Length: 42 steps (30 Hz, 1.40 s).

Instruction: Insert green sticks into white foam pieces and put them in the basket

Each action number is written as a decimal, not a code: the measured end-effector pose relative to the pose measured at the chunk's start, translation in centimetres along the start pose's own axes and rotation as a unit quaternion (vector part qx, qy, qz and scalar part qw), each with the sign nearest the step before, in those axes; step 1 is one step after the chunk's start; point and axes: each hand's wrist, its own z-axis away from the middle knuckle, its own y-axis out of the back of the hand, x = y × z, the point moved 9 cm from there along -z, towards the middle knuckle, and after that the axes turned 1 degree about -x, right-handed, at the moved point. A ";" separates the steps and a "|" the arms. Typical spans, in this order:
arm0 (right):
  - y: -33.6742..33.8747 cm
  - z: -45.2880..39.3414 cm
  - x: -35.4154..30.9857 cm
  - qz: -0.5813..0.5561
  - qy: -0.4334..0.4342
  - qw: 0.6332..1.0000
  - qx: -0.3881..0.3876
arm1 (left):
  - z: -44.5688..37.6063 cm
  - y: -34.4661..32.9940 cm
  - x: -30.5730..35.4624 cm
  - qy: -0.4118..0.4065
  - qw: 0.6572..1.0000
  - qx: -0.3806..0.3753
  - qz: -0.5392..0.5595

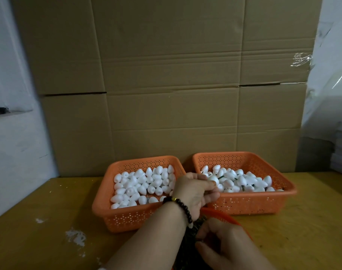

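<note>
The left hand (195,191) is reaching across between the two orange baskets, fingers curled, thumb and fingertips pinching a white foam piece (213,179) right at the near-left corner of the right basket (250,201). That piece is sitting at the hand's far-right edge, just over the basket's rim, and a dark green stick (220,177) is poking out of it to the right, lying against the other filled pieces. A dark beaded bracelet (182,208) is circling the left wrist.

The right basket is holding a heap of foam pieces with green sticks (246,182) showing between them. The left basket (127,219) is sitting just beside it, nearly touching, and it is filled with plain foam pieces (143,186), no sticks showing among them.

Down at the near edge, the right hand (220,244) is working low over a third orange container (226,216), fingers bent inward over a dark bundle of sticks (197,227). Whether it is actually gripping one, I cannot tell; the spot is dark and partly hidden by the left forearm.

Everything is resting on a yellowish wooden table (49,221), with white flecks scattered on its left side. Flattened cardboard (166,75) is standing upright along the far edge behind the baskets.
</note>
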 end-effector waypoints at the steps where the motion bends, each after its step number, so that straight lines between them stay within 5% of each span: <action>1: -0.2 0.0 0.0 0.003 0.003 1.000 -0.008 | -0.5 -0.3 0.2 -0.007 1.000 0.005 -0.019; 9: -1.1 -0.2 -0.9 0.058 0.046 0.996 -0.057 | -3.0 -2.1 0.9 -0.037 0.986 -0.010 -0.160; 13: -1.2 -0.3 -1.3 0.064 0.056 0.994 -0.069 | -2.9 -1.3 1.9 -0.125 0.954 -0.032 -0.271; 15: -1.4 -0.2 -1.4 0.070 0.057 0.992 -0.084 | -2.1 -0.1 3.1 -0.198 0.911 0.004 -0.361; 18: -1.6 -0.1 -1.3 0.091 0.050 0.990 -0.098 | 0.0 1.5 4.7 -0.292 0.776 0.075 -0.554; 20: -2.1 -0.1 -0.9 0.111 0.047 0.985 -0.119 | 0.8 2.3 4.5 -0.301 0.698 0.082 -0.644; 22: -2.6 -0.1 -0.8 0.128 0.044 0.982 -0.135 | 1.2 3.4 4.0 -0.279 0.667 0.073 -0.687; 28: -4.1 0.4 -1.1 0.154 0.057 0.972 -0.166 | 2.0 5.3 3.8 -0.253 0.686 0.015 -0.682; 33: -4.3 0.4 -1.5 0.153 0.053 0.970 -0.182 | 0.9 7.6 5.9 -0.191 0.781 -0.025 -0.595; 37: -4.5 0.4 -1.7 0.141 0.039 0.973 -0.177 | -1.8 10.9 7.2 -0.102 0.759 0.018 -0.642; 42: -4.5 0.5 -1.8 0.128 0.027 0.974 -0.186 | -3.8 11.2 3.5 0.012 0.619 -0.072 -0.782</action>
